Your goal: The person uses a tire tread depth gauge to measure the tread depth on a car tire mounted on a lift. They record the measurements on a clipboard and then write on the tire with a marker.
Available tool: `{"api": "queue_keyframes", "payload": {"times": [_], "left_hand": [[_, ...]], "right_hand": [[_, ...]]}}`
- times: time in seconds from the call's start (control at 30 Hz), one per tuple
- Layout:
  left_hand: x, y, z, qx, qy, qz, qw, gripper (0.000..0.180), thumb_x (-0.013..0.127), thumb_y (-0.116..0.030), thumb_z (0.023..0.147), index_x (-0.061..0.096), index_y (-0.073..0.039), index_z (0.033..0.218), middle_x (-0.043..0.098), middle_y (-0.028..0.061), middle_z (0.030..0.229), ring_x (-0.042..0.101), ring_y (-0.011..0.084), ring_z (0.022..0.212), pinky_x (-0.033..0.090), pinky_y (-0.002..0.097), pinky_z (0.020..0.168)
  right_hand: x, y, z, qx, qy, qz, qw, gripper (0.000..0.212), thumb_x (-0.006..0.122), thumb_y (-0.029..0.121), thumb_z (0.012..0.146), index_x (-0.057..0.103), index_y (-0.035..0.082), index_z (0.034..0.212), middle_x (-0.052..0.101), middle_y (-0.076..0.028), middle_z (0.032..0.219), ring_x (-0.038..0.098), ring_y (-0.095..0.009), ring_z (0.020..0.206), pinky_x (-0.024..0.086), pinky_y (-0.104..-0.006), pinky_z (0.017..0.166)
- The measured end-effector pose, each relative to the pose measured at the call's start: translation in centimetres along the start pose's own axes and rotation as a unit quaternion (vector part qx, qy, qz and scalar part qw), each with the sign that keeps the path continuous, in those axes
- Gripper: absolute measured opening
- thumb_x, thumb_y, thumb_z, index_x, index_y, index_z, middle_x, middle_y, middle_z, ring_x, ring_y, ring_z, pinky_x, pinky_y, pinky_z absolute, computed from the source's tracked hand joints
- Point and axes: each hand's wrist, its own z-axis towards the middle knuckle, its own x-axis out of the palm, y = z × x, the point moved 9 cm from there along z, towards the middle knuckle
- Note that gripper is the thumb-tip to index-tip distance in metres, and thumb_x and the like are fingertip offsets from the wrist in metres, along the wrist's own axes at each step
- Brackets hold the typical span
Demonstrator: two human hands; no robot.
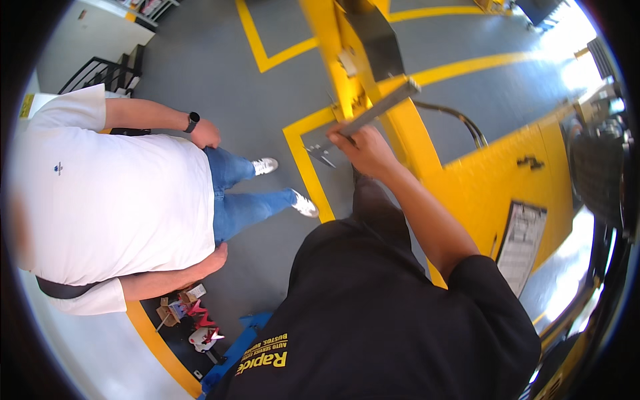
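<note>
Head view: right hand [365,150] closed around grey metal lever bar [381,107] on yellow lift post [407,127], above the grey floor [220,93]. Left hand not in view. Step looks like working the lever; next move prob. needs firm steady pull. Co-worker [107,200] stands left.

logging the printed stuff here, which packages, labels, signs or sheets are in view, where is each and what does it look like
Paper sheet on a clipboard: hangs on the yellow panel at right, white, printed with rows.
Small boxes: on the floor at lower left, brown cardboard, beside red and white items.
Yellow label: far left edge, small, rectangular.
Right hand: grips a grey metal bar; no label visible on it.
</note>
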Motion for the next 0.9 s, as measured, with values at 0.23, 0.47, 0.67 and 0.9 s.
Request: {"api": "queue_keyframes", "payload": {"times": [0.23, 0.47, 0.67, 0.9], "left_hand": [[-6.7, -3.0, 9.1, -0.024, -0.011, 0.014, 1.0, 0.05, 0.055, -0.039, 0.098, 0.058, -0.005, 0.135, 0.065, 0.0152, 0.128, 0.062, 0.0288, 0.117, 0.05, 0.0373, 0.096], [-13.4, -21.7, 18.2, 0.121, -0.028, 0.141, 0.982, 0.05, 0.062, -0.023, 0.091, 0.056, -0.01, 0.139, 0.07, 0.0108, 0.119, 0.065, 0.0271, 0.109, 0.054, 0.0394, 0.086], [-18.1, -51.7, 27.5, 0.233, 0.0, -0.078, 0.969, 0.054, 0.056, -0.011, 0.088, 0.051, -0.011, 0.142, 0.064, 0.0115, 0.129, 0.063, 0.0238, 0.108, 0.052, 0.0405, 0.088], [-21.5, -68.2, 41.7, 0.106, 0.306, -0.081, 0.943, 0.058, 0.054, -0.008, 0.087, 0.047, -0.01, 0.145, 0.061, 0.01, 0.137, 0.057, 0.0257, 0.125, 0.049, 0.0434, 0.097]], "right_hand": [[2.2, -3.2, 12.7, -0.009, 0.075, -0.079, 0.994, 0.022, 0.061, 0.025, 0.097, 0.07, 0.007, 0.108, 0.068, -0.016, 0.102, 0.065, -0.036, 0.097, 0.05, -0.0433, 0.084], [3.0, 1.6, 23.8, -0.144, 0.09, -0.052, 0.984, 0.02, 0.06, 0.023, 0.098, 0.07, 0.007, 0.106, 0.062, -0.013, 0.092, 0.062, -0.035, 0.086, 0.049, -0.0423, 0.075], [5.6, 3.7, 34.0, -0.193, 0.1, -0.087, 0.972, 0.018, 0.062, 0.021, 0.097, 0.07, 0.008, 0.106, 0.061, -0.013, 0.092, 0.062, -0.035, 0.086, 0.049, -0.0428, 0.075], [10.6, 0.5, 49.3, -0.15, 0.051, -0.116, 0.98, 0.017, 0.062, 0.024, 0.097, 0.07, 0.014, 0.108, 0.06, -0.011, 0.094, 0.062, -0.033, 0.092, 0.05, -0.0426, 0.08]]}}
